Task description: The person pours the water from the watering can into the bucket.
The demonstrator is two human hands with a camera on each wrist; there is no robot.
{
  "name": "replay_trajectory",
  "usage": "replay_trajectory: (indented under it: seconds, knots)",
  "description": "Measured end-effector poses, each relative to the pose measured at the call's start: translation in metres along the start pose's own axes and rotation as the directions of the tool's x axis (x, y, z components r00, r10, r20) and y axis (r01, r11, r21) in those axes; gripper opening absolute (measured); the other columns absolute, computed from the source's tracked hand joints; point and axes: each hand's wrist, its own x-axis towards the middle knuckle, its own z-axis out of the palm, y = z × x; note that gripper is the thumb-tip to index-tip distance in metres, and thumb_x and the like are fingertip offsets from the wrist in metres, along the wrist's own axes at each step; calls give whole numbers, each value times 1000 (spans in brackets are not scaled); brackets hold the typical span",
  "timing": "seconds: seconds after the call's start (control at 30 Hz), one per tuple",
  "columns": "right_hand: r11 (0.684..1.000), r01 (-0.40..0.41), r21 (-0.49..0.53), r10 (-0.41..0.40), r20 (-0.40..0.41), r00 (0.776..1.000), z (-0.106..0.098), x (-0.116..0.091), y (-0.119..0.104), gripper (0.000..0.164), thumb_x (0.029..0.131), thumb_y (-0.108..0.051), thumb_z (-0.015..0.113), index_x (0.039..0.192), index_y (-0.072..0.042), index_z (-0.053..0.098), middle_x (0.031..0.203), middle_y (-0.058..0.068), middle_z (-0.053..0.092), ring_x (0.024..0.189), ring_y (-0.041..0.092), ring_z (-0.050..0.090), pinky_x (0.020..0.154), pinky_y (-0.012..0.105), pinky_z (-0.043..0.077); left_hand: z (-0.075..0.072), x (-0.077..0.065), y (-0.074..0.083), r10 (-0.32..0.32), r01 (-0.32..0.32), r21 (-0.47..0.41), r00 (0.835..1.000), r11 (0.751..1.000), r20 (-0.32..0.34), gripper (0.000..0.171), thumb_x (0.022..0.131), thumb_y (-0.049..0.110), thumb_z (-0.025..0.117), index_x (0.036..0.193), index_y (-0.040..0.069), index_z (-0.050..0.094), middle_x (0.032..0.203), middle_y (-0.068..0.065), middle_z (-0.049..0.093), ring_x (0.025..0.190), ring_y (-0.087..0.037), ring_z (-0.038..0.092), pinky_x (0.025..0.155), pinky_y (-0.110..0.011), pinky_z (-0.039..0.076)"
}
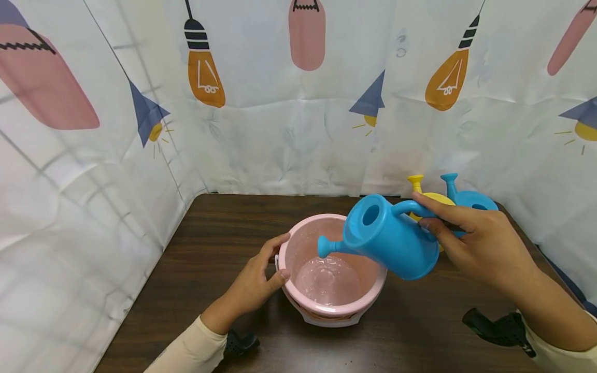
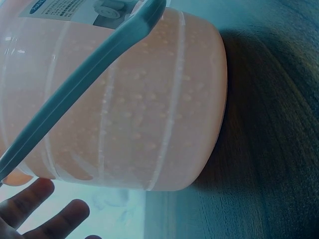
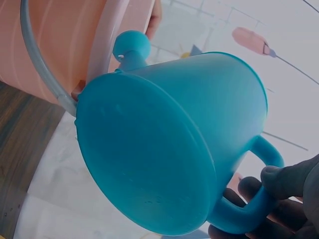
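The right hand (image 1: 480,241) curls around the handle of a blue watering can (image 1: 396,243), holding it tilted with the rose above the interior of a pink bucket (image 1: 336,311). The left hand (image 1: 254,277) is spread, thumb and fingers resting on the rim on its own side. The bucket stands upright between the hands on a wood-grain table (image 1: 224,238). Beyond the right hand are a yellow watering can (image 1: 438,198) and a second blue watering can (image 1: 474,198). The step in hand appears to be pouring; continuing calls for a steady tilt, rose inside the rim, bucket braced.
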Motion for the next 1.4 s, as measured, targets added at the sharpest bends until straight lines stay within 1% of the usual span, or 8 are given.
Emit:
replay_trajectory:
  seconds: [0.13,0.37,0.63,0.9,1.0,1.17,1.4]
  knots:
    - [1000,-7,-3,7,0,1000,0,0,0,65,78,4,84,137,-18,68,109,7,76,52,1,32,51,17,28,0,0,0,-2,2,-3,1000,1000,3,68,102,56,52,158,22,34,136,-5,61,116,-19,60,95,-43,50]
    - [1000,-2,1,2,0,1000,0,-1,1,63,80,2,84,137,-17,68,110,7,76,52,1,31,51,17,27,0,0,0,-12,12,-3,1000,1000,6,68,102,55,53,158,23,33,137,-4,61,115,-19,60,95,-43,50]
    - [1000,-12,-4,12,4,1000,0,0,0,68,76,6,84,138,-17,68,109,7,76,51,1,30,51,18,27,-1,0,0,-13,13,-4,1000,1000,5,67,102,54,53,158,23,34,137,-4,60,114,-19,61,95,-42,50]
    - [1000,5,2,-5,-10,1000,1,0,2,61,80,1,84,136,-16,69,111,8,76,52,1,30,51,17,27,-1,1,1,-27,27,2,1000,1000,13,67,102,53,54,158,24,33,136,-3,61,111,-18,61,94,-43,51]
    - [1000,8,5,-8,-8,1000,1,0,2,60,80,1,83,136,-16,69,112,8,76,51,1,29,50,17,27,-1,1,1,-23,23,1,1000,1000,10,67,102,52,54,158,23,33,136,-4,61,112,-19,61,94,-43,51]
    - [1000,8,-6,-8,6,1000,1,1,1,65,78,5,83,137,-16,68,110,7,76,49,0,31,50,17,26,-1,0,0,-19,19,1,1000,1000,6,66,102,53,54,158,23,33,135,-4,61,111,-18,61,94,-43,51]
    - [1000,4,-13,-3,16,1000,0,1,-1,70,75,10,83,138,-15,67,105,7,77,51,-1,40,50,17,27,0,0,1,-27,27,-7,1000,1000,14,66,102,52,54,158,24,33,136,-4,61,111,-19,62,94,-43,51]
